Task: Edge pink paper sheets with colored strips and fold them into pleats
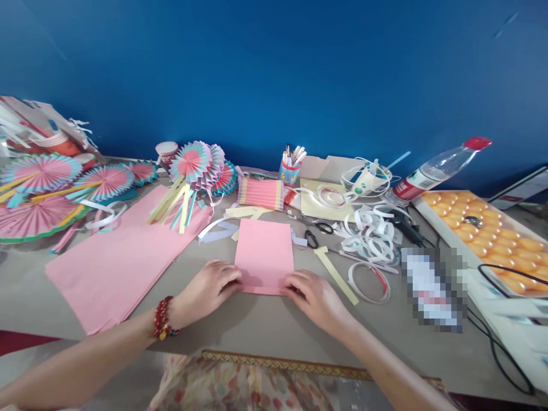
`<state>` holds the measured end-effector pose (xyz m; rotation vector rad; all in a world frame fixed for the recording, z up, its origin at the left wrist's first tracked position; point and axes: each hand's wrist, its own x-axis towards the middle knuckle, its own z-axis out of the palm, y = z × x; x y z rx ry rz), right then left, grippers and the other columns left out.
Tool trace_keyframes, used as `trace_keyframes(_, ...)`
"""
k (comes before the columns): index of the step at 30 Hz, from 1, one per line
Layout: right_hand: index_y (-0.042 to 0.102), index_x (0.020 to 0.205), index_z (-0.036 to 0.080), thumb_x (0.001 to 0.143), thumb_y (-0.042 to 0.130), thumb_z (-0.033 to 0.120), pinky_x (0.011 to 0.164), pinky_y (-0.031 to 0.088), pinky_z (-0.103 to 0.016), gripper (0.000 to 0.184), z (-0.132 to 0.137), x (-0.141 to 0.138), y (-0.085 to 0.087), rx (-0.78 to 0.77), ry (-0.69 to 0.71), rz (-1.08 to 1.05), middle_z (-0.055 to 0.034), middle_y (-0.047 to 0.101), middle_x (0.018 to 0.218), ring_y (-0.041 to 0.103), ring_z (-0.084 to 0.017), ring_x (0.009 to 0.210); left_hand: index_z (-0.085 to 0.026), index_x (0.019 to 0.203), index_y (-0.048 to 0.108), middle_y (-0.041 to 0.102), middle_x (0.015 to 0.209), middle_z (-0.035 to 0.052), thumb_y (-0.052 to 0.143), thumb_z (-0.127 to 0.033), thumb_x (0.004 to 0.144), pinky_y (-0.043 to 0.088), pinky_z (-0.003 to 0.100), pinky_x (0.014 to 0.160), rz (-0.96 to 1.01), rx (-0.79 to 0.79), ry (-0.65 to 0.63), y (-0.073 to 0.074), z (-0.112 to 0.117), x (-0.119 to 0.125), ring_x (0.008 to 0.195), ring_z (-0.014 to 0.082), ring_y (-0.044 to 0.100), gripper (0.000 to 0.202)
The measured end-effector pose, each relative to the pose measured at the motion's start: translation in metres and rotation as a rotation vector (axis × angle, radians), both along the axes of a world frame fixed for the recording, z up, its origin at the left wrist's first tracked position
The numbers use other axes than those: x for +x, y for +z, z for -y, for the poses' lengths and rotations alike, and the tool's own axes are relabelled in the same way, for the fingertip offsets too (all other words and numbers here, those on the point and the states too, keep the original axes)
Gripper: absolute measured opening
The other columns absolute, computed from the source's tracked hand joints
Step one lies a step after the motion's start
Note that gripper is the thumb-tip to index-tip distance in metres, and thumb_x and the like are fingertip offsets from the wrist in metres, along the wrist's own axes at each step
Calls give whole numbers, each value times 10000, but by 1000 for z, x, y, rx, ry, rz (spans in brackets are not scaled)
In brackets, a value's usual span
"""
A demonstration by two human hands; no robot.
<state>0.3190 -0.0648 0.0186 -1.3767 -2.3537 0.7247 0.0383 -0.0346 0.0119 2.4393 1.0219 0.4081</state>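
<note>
A pink sheet of paper (264, 251) lies on the grey table in front of me, with a narrow fold along its near edge. My left hand (212, 288) pinches the near left corner, fingers closed on it. At the near right corner, my right hand (314, 297) grips the paper the same way. A stack of larger pink paper (115, 262) lies to the left of my left hand. Beyond the sheet sits a pleated pink paper piece (260, 194) with yellow and purple edges. Black-handled scissors (317, 233) lie just past the sheet's far right corner.
Several pleated paper fans (105, 182) crowd the back left. A pen cup (290, 170) stands near the blue wall. White paper curls (372, 234), a tape roll (369, 282) and a plastic bottle (432, 174) are to the right, beside a box of orange rounded items (483, 222) and black cables.
</note>
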Motion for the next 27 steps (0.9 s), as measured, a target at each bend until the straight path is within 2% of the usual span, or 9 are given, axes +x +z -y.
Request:
trace_keyframes(4, 617, 950, 213, 956, 532, 210, 747, 436, -264, 85, -3, -3, 7, -40, 10, 13, -21, 678, 911, 609, -171, 858, -174, 840, 570, 622, 788, 13, 442, -317, 1011, 371, 287, 729, -7, -39, -21, 3, -4, 0, 749, 165, 572, 257)
trace_keyframes(7, 616, 915, 202, 941, 550, 191, 735, 418, -265, 72, -4, -12, 10, -19, 37, 84, -25, 664, 899, 594, -177, 866, -170, 847, 565, 628, 808, 15, 460, -287, 1003, 360, 288, 737, -4, -63, -19, 3, -4, 1, 762, 167, 577, 221)
trace_keyframes(13, 593, 863, 186, 952, 548, 203, 722, 398, -277, 101, -6, -29, 3, 23, 30, 141, -26, 648, 855, 575, -175, 822, -169, 797, 552, 610, 775, 7, 472, -259, 996, 349, 282, 731, -3, -73, -21, 1, -4, -1, 741, 161, 560, 232)
trace_keyframes(21, 592, 869, 190, 926, 583, 172, 712, 391, -264, 61, -11, -29, 4, -59, -1, 102, -19, 661, 870, 591, -165, 815, -190, 927, 596, 646, 904, 7, 475, -245, 998, 348, 275, 796, 3, -140, -102, 6, -12, -9, 866, 169, 584, 150)
trace_keyframes(27, 586, 859, 203, 936, 563, 188, 723, 396, -274, 82, -12, -28, 3, -83, 13, 77, -24, 665, 868, 594, -182, 828, -189, 880, 581, 622, 841, 10, 429, -255, 1013, 350, 271, 781, 32, -138, -118, 6, -12, -10, 804, 159, 571, 212)
